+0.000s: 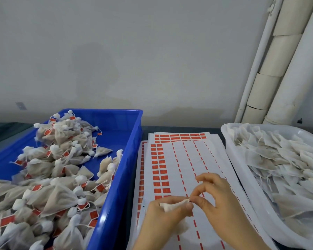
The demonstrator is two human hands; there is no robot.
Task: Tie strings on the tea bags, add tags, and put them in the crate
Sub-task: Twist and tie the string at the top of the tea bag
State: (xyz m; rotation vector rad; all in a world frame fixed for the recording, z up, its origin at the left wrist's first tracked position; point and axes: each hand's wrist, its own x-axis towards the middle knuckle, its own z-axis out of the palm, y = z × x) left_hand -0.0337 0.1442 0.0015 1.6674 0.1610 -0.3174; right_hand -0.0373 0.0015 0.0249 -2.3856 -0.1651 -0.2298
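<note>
Left hand (163,213), lower centre, grips one tea bag (173,205); right hand (219,199) pinches its neck, tying apparently unfinished. Blue crate (126,150), left: many tagged bags (61,195) done. White tub (228,147), right: plenty untied. Tag sheets (188,159), centre: partly peeled.

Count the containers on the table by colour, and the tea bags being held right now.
Blue crate: 1
White tub: 1
Held tea bag: 1
Total: 3
</note>
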